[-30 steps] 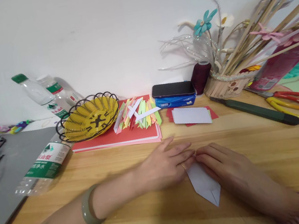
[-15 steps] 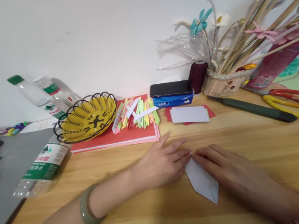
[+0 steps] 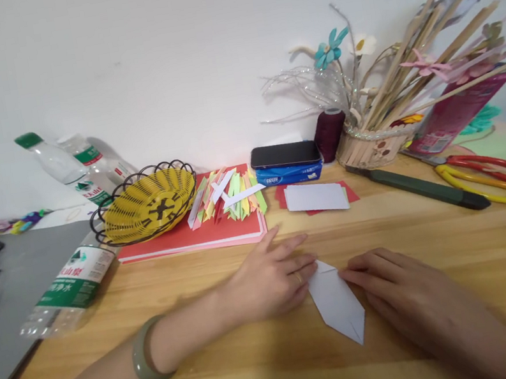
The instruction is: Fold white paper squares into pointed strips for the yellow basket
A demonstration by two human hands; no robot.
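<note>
Both hands lay flat and open-fingered on the worktop (image 3: 435,236): left hand (image 3: 268,277) pinned the folded white paper (image 3: 335,300), whose top was uncovered as the right hand (image 3: 390,283) was slid back beside it (crease apparently pressed). Bare wood was left rightward; the near edge lay close.

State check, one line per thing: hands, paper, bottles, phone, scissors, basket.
left hand: flat, fingertips on the paper's left edge
right hand: flat, fingertips at the paper's right edge
folded white paper: flat on table, point toward the person
lying bottle: on its side
capped bottle: leaning on wall, green cap on
phone: screen dark, on blue pack
scissors: closed, lying flat
yellow basket: tilted, resting on red paper
</note>
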